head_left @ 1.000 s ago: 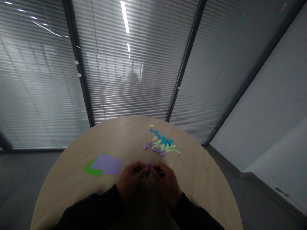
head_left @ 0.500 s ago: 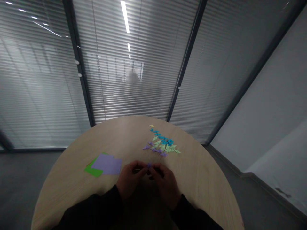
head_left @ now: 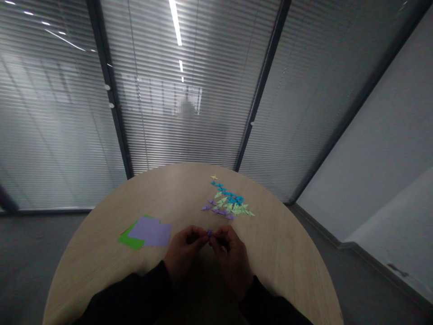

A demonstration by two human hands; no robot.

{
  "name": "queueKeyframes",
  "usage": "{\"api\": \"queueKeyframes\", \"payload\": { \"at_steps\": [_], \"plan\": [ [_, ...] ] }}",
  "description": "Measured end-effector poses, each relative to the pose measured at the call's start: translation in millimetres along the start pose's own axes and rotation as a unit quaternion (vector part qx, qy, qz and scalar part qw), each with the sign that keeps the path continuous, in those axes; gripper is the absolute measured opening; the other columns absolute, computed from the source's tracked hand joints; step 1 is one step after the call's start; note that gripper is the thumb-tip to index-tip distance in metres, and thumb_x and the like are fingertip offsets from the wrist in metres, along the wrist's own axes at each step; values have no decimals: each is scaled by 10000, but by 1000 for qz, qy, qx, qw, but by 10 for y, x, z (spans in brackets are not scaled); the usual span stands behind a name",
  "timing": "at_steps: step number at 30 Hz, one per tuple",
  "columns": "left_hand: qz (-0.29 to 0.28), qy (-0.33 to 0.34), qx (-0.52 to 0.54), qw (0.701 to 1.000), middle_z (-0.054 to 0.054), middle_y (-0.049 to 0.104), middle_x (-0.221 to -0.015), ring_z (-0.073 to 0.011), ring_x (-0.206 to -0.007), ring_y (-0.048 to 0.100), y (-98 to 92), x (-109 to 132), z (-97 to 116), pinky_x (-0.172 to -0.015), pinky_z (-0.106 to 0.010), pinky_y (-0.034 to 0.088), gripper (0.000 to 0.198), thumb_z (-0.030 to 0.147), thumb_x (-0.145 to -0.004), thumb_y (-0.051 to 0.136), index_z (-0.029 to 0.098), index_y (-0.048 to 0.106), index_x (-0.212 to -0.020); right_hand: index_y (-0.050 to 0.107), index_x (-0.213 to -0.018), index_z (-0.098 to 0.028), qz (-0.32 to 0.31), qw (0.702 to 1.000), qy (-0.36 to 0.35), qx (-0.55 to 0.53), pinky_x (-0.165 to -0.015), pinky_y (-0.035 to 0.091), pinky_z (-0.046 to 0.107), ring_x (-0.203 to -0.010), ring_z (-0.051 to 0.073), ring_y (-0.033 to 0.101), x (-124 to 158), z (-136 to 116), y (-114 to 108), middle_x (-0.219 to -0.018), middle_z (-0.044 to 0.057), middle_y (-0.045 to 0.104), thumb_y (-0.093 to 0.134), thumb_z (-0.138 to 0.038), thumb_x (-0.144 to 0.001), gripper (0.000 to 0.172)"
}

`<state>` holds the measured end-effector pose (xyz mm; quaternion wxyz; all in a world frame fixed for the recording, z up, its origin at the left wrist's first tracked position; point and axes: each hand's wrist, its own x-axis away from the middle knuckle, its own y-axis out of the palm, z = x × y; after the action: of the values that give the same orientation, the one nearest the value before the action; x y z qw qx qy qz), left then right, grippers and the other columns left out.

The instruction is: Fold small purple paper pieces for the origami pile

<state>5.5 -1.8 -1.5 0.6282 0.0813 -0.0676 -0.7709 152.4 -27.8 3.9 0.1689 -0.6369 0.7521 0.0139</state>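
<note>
Between the fingertips of both hands is a small folded purple paper (head_left: 209, 233), mostly covered by the fingers, so its exact shape cannot be made out. My left hand (head_left: 184, 253) pinches it from the left with thumb and forefinger. From the other side, my right hand (head_left: 230, 257) pinches it the same way. Beyond the hands lies a cluster of small origami pieces: purple ones (head_left: 220, 211) nearest, pale green ones (head_left: 237, 209) behind, then blue ones (head_left: 230, 195), with a yellow one (head_left: 214, 177) at the far end.
To the left of my hands, flat purple paper sheets (head_left: 150, 231) overlap a green sheet (head_left: 131, 241) on the round wooden table (head_left: 280, 257). Past the table's far edge stands a glass partition with blinds (head_left: 189, 140). A pale wall (head_left: 379, 180) rises at the right.
The fingers have shifted slightly around the purple paper, with the right fingertips drawn closer in a pinch. The view has moved a little; the sheets and origami pieces stay where they were.
</note>
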Motion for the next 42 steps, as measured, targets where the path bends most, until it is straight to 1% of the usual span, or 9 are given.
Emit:
{"api": "queueKeyframes", "payload": {
  "at_steps": [3,7,11,16,21,27,34,38,42],
  "plan": [
    [3,0,46,999,-22,696,-773,-178,-769,641,10,-1,-28,-756,-299,477,321,402,-659,831,159,664,-786,588,-878,-214,9,1000,2,2,-723,522,338,-780,225,675,12,-40,7,-835,54,696,678,-381,-801,205],
    [3,21,96,995,25,627,-691,-143,-684,601,0,-14,-58,-678,-264,459,361,397,-644,850,181,584,-756,597,-1028,-201,-30,996,38,-74,-784,528,362,-812,224,684,-15,-13,3,-871,52,705,705,-354,-765,323],
    [-4,9,46,999,13,629,-697,-137,-669,580,-33,-32,-65,-647,-252,436,354,408,-652,839,168,594,-741,651,-955,-193,-46,986,106,-120,-790,529,353,-834,216,674,-47,26,-15,-874,40,703,738,-290,-716,272],
    [17,2,2,1000,-3,660,-702,-150,-674,594,-33,-33,-51,-655,-264,444,325,427,-666,812,157,657,-761,664,-902,-193,-65,985,76,-139,-781,517,334,-820,200,664,-51,0,-45,-854,28,713,770,-302,-718,238],
    [27,2,-40,999,-45,739,-764,-201,-750,666,-9,2,21,-728,-306,493,286,419,-672,797,164,723,-778,693,-856,-187,-61,990,84,-94,-767,514,341,-801,214,669,-46,-16,-82,-820,34,724,775,-348,-728,221],
    [-14,2,-65,998,-85,792,-913,-259,-900,711,-15,27,42,-854,-358,519,287,412,-709,772,183,772,-882,720,-878,-193,-76,989,80,-102,-808,522,370,-857,241,681,-62,-12,-132,-880,59,750,769,-401,-738,256],
    [30,1,-73,997,-81,785,-829,-254,-826,713,-2,22,21,-796,-356,530,285,435,-683,779,171,761,-790,700,-838,-186,-64,986,82,-131,-790,526,347,-836,220,672,-90,38,-107,-881,56,727,780,-396,-719,255],
    [19,-4,-68,997,-87,776,-836,-253,-830,708,-1,23,37,-793,-351,525,297,435,-692,775,159,747,-799,685,-802,-180,-71,982,106,-142,-769,521,333,-797,208,666,-84,22,-98,-818,46,718,784,-412,-703,271],
    [22,16,-61,998,-68,747,-813,-227,-808,688,4,24,18,-765,-329,509,278,416,-718,770,158,702,-797,687,-826,-174,-52,987,101,-113,-734,520,328,-761,206,662,-69,5,-84,-782,44,717,779,-427,-713,292]
  ]
}}
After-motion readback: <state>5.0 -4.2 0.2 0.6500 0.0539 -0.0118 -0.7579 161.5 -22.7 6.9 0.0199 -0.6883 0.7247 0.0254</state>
